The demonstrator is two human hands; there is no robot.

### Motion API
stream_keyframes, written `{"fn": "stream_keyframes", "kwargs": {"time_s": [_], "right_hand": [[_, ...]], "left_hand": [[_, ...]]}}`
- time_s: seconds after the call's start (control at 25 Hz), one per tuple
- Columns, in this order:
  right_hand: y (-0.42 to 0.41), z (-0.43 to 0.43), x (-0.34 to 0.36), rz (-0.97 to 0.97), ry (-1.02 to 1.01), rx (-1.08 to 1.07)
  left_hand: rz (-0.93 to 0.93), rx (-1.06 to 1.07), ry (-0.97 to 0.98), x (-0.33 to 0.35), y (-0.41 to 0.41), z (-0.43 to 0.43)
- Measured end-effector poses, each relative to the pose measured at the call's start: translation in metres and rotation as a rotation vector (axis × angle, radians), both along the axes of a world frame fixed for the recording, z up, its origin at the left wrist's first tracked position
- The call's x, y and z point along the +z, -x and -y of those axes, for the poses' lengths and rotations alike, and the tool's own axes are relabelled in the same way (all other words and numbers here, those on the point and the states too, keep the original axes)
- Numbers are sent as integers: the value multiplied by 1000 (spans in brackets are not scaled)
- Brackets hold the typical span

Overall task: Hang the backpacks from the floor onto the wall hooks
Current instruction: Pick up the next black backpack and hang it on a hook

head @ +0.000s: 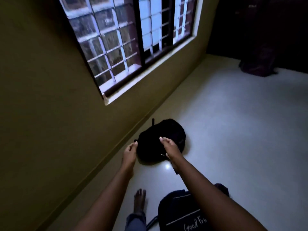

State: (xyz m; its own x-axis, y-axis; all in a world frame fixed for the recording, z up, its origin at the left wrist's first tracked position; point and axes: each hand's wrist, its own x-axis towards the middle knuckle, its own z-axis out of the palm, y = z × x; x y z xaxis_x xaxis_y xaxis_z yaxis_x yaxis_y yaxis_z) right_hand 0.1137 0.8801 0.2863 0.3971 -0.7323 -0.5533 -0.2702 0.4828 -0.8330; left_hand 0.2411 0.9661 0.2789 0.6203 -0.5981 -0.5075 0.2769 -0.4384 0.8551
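Observation:
A black backpack (164, 136) lies on the pale floor close to the olive wall, under the window. My left hand (130, 151) hovers at its left edge with fingers loosely curled and apart, holding nothing. My right hand (170, 147) reaches over the bag's near side, fingers half bent, nothing gripped that I can see. A second dark backpack (180, 212) with white lettering lies near my feet, partly hidden by my right forearm. No wall hooks are in view.
A barred window (133, 39) fills the olive wall (50, 97) above the first bag. My bare foot (140, 200) stands on the glossy floor (233, 130). A dark cloth bundle (256, 67) sits in the far right corner, in shadow.

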Motion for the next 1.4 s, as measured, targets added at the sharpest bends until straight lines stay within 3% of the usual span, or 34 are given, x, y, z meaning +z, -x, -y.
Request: {"fn": "stream_keyframes", "kwargs": {"time_s": [0.12,0.24,0.6,0.68,0.76,0.84,0.96,1.16,1.28,1.4], "right_hand": [[-35,46,-69,-73,-84,26],[-79,93,-163,-244,-43,133],[-197,171,-549,-663,500,776],[-214,171,-607,-775,603,880],[-222,165,-640,-880,738,841],[-223,164,-641,-886,793,779],[-208,172,-592,-755,684,762],[-172,161,-427,-678,544,783],[-155,144,-321,-606,554,805],[-141,123,-231,-517,539,750]], "left_hand": [[-55,-47,-132,-70,-45,60],[-97,-79,-270,-157,-92,123],[-81,8,-444,-520,-184,195],[-84,50,-414,-568,-194,200],[-63,135,-370,-602,-202,204],[-116,153,-340,-607,-201,204],[-299,57,-330,-569,-183,193],[-535,136,-284,-442,-150,180],[-414,390,-248,-340,-130,173],[-333,355,-188,-240,-117,152]]}}
